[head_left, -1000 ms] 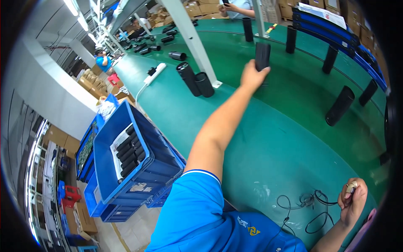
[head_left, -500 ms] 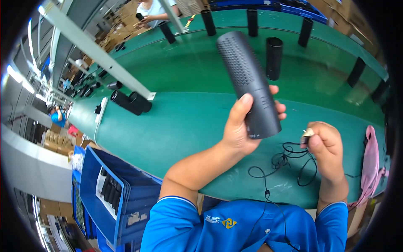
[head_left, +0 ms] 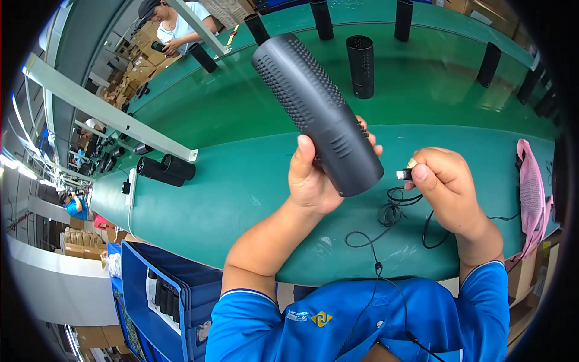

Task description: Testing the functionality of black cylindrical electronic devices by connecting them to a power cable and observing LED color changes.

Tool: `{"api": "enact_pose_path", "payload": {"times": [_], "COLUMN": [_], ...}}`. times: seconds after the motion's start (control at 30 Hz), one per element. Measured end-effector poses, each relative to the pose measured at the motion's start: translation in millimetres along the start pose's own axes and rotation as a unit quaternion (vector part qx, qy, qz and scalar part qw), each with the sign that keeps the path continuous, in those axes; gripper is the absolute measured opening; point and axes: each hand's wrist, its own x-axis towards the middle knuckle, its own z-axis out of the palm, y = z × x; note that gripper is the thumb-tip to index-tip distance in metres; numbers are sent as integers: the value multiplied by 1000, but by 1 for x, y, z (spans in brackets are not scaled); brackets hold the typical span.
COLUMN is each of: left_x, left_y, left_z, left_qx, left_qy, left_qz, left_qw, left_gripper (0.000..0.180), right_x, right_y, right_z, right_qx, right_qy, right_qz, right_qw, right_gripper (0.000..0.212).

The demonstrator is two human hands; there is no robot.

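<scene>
My left hand (head_left: 316, 175) is wrapped round the lower part of a black cylindrical device (head_left: 316, 114) with perforated sides, held tilted above the green bench. Its upper end leans away to the left. In my right hand (head_left: 446, 184), thumb and fingers pinch a black cable plug (head_left: 404, 174), its metal tip pointing left toward the device but apart from it. Something small and pale shows between the same fingers. A thin black cable (head_left: 392, 212) lies in loose coils on the bench below, and a cord runs down over my blue shirt.
Two black cylinders (head_left: 160, 170) lie at the left beside a power strip (head_left: 131, 196) and a metal post. Another cylinder (head_left: 360, 69) stands ahead, several more beyond. A blue bin (head_left: 151, 271) is at lower left, a pink bag (head_left: 532, 193) at right. A co-worker (head_left: 181, 27) stands across the bench.
The device has turned in my left hand, showing another side, and moved left in view. My right hand has turned so the plug's metal tip points left. The view has swung right.
</scene>
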Motion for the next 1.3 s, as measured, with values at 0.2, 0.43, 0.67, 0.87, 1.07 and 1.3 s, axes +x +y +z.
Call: {"api": "enact_pose_path", "payload": {"times": [0.2,0.43,0.67,0.87,1.07,1.3], "left_x": [2,-4,-8,-6,-17,-1], "left_y": [-1,-8,-14,-2,3,-2], "left_z": [9,1,6,2,6,7], "left_qx": [-55,102,188,454,475,269], "left_qy": [-14,-36,-41,-167,-165,33], "left_qz": [-47,-3,93,151,127,136], "left_qw": [997,994,977,862,855,953], "left_gripper": [78,83,87,81,78,68], "right_x": [2,1,0,0,0,11], "right_y": [4,2,1,-5,3,20], "right_z": [-1,2,-2,-6,4,3], "right_qx": [18,16,-75,-135,-155,-164], "right_qy": [12,-14,-67,-113,-72,-12], "right_qz": [8,16,4,26,-9,-108], "right_qw": [1000,1000,995,984,985,981], "right_gripper": [20,22,21,19,23,8]}}
